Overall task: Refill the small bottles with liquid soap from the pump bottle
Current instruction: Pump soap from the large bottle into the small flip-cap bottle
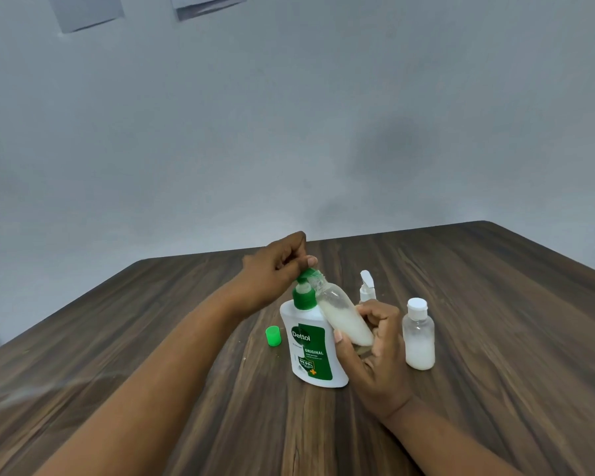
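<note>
Where two bare arms reach in over the near edge of the dark wooden tabletop point(495, 389), the right grip point(375, 341) is the closer one. Its fingers and thumb are curled round the bottom half of a small clear bottle point(344, 314) and hold it up off the tabletop. This small bottle has no cap on. It leans over to the left, so its open mouth is right up at the green spout. White soap fills its lower part.

Just left of that hand stands the pump bottle point(311, 348), white with a green label, upright on the tabletop. A little green cap point(273, 336) sits on the wood close to its left side, not touching it. To the right, a bit apart from the right grip, a second small bottle point(418, 334) stands upright with a white cap on, and white soap fills about its lower half.

Farther back, the left grip point(275, 269) is on top of the green pump head, fingers curled in and the thumb pressed down on it. Behind the right grip, a small spray bottle point(367, 286) with a white top pokes up.

Past the far edge is a plain grey wall point(289, 132) with two sheets of paper point(86, 10) up high.
</note>
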{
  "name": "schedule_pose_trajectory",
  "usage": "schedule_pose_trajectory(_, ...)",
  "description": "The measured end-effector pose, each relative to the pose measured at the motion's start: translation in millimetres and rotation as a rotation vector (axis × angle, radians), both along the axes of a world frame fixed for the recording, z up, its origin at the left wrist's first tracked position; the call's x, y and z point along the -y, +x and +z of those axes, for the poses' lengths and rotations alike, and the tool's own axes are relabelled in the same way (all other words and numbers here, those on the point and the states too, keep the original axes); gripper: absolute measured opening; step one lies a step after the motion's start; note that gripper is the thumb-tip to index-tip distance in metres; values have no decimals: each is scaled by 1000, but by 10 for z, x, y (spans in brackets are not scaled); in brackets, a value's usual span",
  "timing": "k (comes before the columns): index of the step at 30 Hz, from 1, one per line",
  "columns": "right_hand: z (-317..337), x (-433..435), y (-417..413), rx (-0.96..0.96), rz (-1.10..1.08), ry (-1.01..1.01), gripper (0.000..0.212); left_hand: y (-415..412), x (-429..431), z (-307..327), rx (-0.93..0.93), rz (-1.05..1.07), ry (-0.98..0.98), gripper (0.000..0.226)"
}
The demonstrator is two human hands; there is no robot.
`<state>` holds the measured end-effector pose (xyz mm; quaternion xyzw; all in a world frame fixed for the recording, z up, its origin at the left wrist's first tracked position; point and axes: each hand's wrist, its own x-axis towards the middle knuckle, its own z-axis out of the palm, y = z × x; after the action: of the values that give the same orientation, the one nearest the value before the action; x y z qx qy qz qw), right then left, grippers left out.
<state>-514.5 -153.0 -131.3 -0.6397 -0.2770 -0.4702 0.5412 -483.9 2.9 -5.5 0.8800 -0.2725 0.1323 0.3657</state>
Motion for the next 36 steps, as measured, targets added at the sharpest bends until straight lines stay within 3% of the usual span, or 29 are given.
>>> schedule_pose_trajectory(6,-13,-7,-10,1,21,-2,37,26,-7,-157,-15,-17,-129,28)
schedule_pose_trajectory(14,-1,-9,12,-2,7,-23,30,37,-14,109,-12,-91,-15,30)
schedule_pose_trajectory(36,24,-25,-14,4,-15,-26,33,26,7,-44,39,-95,-97,33)
